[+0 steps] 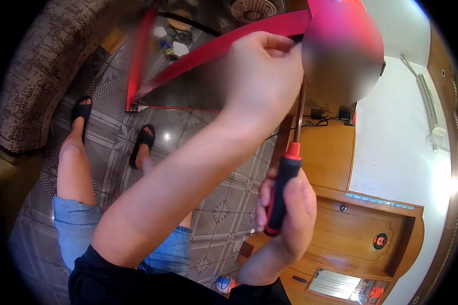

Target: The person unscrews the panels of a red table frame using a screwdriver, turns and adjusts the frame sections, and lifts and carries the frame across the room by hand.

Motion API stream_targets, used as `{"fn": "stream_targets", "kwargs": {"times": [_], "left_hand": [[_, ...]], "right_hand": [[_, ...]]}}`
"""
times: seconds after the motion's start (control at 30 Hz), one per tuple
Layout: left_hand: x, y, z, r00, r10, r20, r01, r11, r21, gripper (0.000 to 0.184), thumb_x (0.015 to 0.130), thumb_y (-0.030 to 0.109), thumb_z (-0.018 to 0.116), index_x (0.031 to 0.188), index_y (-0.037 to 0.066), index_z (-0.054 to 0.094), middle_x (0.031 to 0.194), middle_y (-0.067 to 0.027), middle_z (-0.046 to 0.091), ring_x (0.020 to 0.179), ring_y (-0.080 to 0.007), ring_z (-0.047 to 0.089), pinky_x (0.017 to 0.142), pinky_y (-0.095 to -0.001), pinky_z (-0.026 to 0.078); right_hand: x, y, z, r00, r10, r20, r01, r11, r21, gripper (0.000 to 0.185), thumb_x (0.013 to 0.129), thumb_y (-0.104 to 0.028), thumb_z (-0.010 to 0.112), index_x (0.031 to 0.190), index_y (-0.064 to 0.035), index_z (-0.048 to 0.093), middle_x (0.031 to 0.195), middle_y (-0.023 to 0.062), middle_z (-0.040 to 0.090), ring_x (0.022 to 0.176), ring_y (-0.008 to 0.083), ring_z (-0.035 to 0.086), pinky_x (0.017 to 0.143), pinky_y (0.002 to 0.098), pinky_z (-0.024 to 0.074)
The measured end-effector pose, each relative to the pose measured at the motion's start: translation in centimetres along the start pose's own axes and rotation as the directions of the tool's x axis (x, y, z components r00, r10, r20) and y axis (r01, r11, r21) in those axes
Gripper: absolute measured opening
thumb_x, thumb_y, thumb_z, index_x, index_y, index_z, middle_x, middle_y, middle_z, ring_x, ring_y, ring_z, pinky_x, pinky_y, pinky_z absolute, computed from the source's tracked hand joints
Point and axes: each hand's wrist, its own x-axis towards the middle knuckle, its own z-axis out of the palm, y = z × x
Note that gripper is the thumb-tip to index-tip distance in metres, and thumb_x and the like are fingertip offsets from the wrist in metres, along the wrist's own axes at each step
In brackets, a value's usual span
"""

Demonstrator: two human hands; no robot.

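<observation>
We grip the screwdriver [283,195] in our right hand [300,211], its shaft pointing toward the red frame [277,24], its tip lost in blur. Our left hand [264,71] curls its fingers at the frame's edge; we cannot tell what they hold. Our sandals [146,137] rest on the tiled floor [216,203].

screwdriver [289,170]: 1 | hands [264,76]: 2 | red frame [213,47]: 1 | black sandals [146,136]: 2 | sofa [48,56]: 1 | round grille [254,9]: 1
</observation>
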Motion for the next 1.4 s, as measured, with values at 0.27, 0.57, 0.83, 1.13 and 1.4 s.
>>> {"fn": "stream_targets", "kwargs": {"times": [0.27, 0.57, 0.83, 1.13, 1.4], "left_hand": [[-0.2, 3.2, 2.5, 0.898, -0.422, -0.122, 0.294, 0.785, -0.545, 0.011, 0.075, 0.005, 0.061, 0.083, -0.003, 0.059, 0.071, -0.0077, 0.059, 0.061, -0.0146, 0.054, 0.053, -0.0292, 0.045], [1.3, 2.0, 2.0, 0.897, -0.442, 0.007, 0.387, 0.779, -0.493, 0.008, 0.079, 0.006, 0.061, 0.084, 0.004, 0.055, 0.073, -0.0057, 0.056, 0.062, -0.0161, 0.057, 0.058, -0.0337, 0.054], [2.5, 2.6, 1.3, 0.917, -0.398, -0.027, 0.375, 0.884, -0.281, 0.012, 0.083, 0.013, 0.059, 0.083, 0.002, 0.054, 0.076, -0.0058, 0.054, 0.064, -0.0158, 0.055, 0.060, -0.0313, 0.055], [3.6, 4.0, -0.4, 0.871, -0.491, 0.014, 0.478, 0.841, -0.251, 0.018, 0.086, 0.014, 0.053, 0.085, -0.004, 0.053, 0.077, -0.0133, 0.059, 0.067, -0.0236, 0.058, 0.062, -0.0351, 0.054], [4.1, 5.0, 0.1, 0.849, -0.515, -0.115, 0.483, 0.846, -0.227, 0.011, 0.086, 0.009, 0.052, 0.084, -0.003, 0.051, 0.074, -0.0094, 0.057, 0.067, -0.0203, 0.057, 0.060, -0.0299, 0.055]], "right_hand": [[-2.0, 0.6, -0.6, 0.920, -0.184, 0.347, -0.178, 0.592, 0.786, 0.058, 0.089, -0.022, 0.043, 0.130, 0.0095, 0.017, 0.088, 0.0181, 0.046, 0.035, 0.0109, 0.041, 0.028, 0.0182, 0.0292], [-2.1, 1.3, 2.9, 0.844, -0.510, -0.168, 0.354, 0.763, -0.541, 0.046, 0.080, -0.010, 0.060, 0.121, 0.0053, 0.046, 0.070, 0.0016, 0.052, 0.052, 0.0031, 0.041, 0.047, 0.0157, 0.0337], [-2.2, 3.6, 0.7, 0.957, -0.160, 0.241, -0.197, 0.250, 0.948, 0.045, 0.086, -0.022, 0.044, 0.117, 0.0096, 0.037, 0.103, 0.0190, 0.053, 0.050, 0.0124, 0.044, 0.036, 0.0214, 0.0320], [-1.8, 3.9, 4.3, 0.725, -0.594, -0.348, 0.558, 0.803, -0.208, 0.046, 0.072, -0.002, 0.057, 0.118, 0.0005, 0.050, 0.085, 0.0100, 0.056, 0.057, 0.0175, 0.056, 0.052, 0.0301, 0.0453], [-2.0, 4.1, 3.2, 0.748, -0.533, -0.395, 0.582, 0.813, 0.006, 0.041, 0.076, -0.010, 0.057, 0.115, 0.0009, 0.051, 0.086, 0.0119, 0.056, 0.055, 0.0158, 0.053, 0.048, 0.0266, 0.0438]]}}
